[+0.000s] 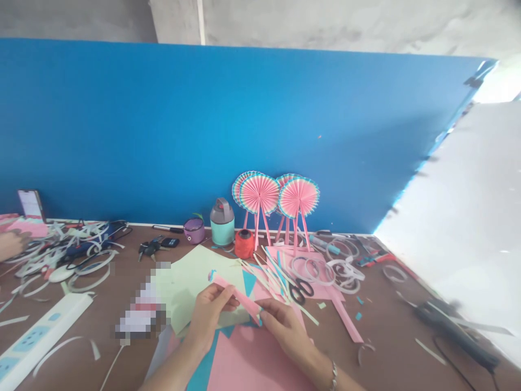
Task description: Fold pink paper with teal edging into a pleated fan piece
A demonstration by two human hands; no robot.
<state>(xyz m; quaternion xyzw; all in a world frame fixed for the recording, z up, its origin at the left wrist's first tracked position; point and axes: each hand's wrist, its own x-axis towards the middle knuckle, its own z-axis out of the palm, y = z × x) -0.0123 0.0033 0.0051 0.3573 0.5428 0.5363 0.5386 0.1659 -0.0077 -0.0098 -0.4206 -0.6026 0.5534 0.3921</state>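
Observation:
Between my two hands is a narrow folded strip of pink paper (pixel 240 295) with blue edging at both ends, slanting down to the right. My left hand (pixel 211 310) pinches its middle between thumb and fingers. At its lower right end, my right hand (pixel 283 325) grips with thumb and fingertips. Beneath lie pale green sheets (pixel 195 285), blue paper (pixel 203 361) and a large pink sheet (pixel 248 361). Black-handled scissors (pixel 301 291) rest just beyond my right hand, beside thin pale paper strips (pixel 266 279).
Round pink pleated fans (pixel 259 194) lean on the blue partition (pixel 244 108). A teal-and-grey container (pixel 222 225), red object (pixel 244 245) and purple pot (pixel 194 231) stand nearby. A glue gun (pixel 459 334) lies right, a power strip (pixel 40 336) left. Another person's hand (pixel 10 244) shows far left.

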